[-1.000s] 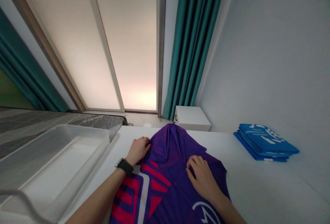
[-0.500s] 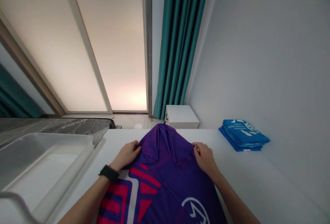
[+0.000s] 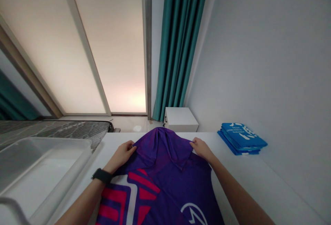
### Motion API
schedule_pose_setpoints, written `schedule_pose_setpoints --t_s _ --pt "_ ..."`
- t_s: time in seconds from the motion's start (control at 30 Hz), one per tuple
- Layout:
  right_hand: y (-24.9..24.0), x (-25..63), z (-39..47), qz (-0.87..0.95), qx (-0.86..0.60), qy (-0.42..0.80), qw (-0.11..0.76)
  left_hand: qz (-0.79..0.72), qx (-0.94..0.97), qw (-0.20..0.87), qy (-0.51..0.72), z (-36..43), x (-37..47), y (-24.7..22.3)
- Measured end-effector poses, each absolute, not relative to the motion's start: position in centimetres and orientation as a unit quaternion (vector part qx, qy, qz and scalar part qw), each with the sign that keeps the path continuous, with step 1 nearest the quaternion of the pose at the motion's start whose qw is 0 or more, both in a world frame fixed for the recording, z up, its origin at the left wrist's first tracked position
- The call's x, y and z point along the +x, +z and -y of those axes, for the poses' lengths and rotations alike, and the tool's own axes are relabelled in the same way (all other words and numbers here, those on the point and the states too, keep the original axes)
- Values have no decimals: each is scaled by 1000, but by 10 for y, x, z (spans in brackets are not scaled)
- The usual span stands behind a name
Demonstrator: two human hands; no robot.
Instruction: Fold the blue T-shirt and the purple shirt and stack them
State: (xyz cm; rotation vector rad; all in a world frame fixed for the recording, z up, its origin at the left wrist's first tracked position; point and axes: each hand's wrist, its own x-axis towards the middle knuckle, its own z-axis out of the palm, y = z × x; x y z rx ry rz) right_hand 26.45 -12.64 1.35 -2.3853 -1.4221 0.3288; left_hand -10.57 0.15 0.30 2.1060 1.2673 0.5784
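Observation:
A purple garment [image 3: 176, 183] with pink and white printing lies spread on the white table [image 3: 207, 145], its far end gathered in loose folds near the far edge. My left hand [image 3: 123, 154], with a dark watch on its wrist, pinches the cloth at the left of those folds. On the opposite side my right hand [image 3: 202, 148] pinches the garment's right corner between thumb and fingers. The garment's near end runs out of the bottom of the view.
Folded blue cloth items [image 3: 241, 138] are stacked at the right by the wall. A translucent plastic bin [image 3: 77, 159] stands at the left. Beyond the table are a small white cabinet [image 3: 181, 118], a teal curtain [image 3: 178, 52] and frosted sliding doors [image 3: 121, 62].
My right hand has moved slightly left and up, drawing the garment's corner off its shoulder area. My left hand has shifted a little left, still pinching the cloth. The view has tilted slightly.

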Motion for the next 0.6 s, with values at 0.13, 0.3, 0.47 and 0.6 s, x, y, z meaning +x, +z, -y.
schedule_pose_setpoints --t_s 0.13,0.3,0.47,0.6 --pt "32 281 114 465 -835 163 245 -512 765 274 277 -17 -113 16" --pt "58 291 94 397 -818 222 351 -540 720 295 320 -44 -108 51" --pt "80 296 66 346 -790 236 447 -537 680 325 379 -76 -99 85" --pt "90 303 49 329 -772 224 495 -545 659 340 391 -100 -98 97"
